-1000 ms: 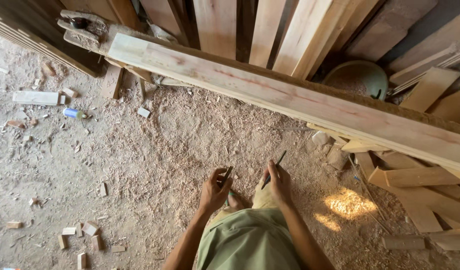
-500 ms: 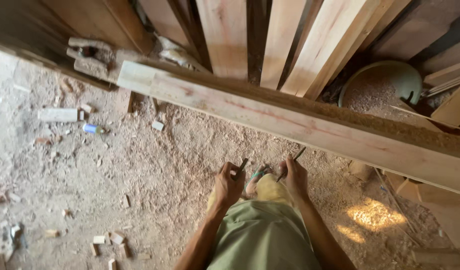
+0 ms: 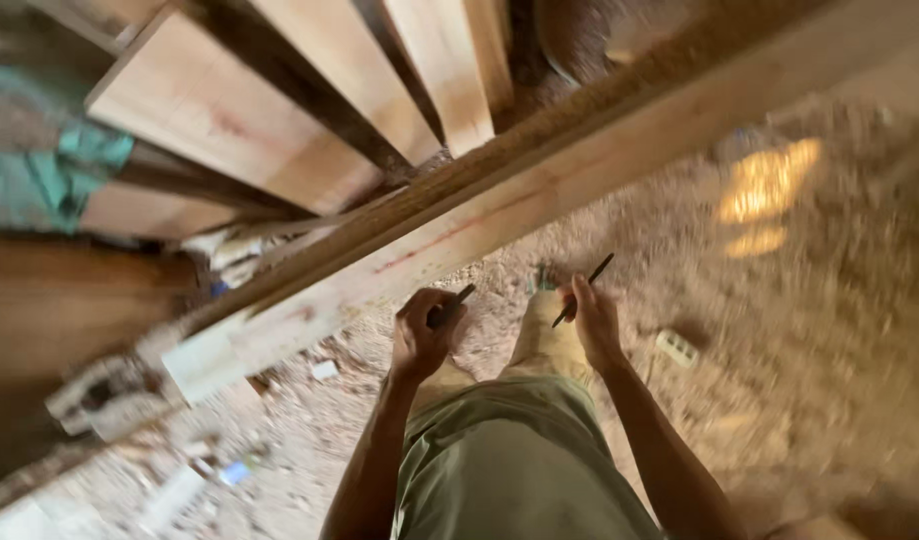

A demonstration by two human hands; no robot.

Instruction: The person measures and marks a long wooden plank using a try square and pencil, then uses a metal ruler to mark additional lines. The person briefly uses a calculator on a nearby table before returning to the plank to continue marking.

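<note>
Right hand (image 3: 594,322) grips pencil (image 3: 582,289) | tip up-right | plank (image 3: 539,195) diagonal

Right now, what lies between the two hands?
In the head view, only the person's own leg shows between the left hand and right hand, with sawdust-covered floor beyond it.

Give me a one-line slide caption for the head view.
Left hand and right hand each hold a thin dark stick beside a long plank above sawdust floor.
</note>
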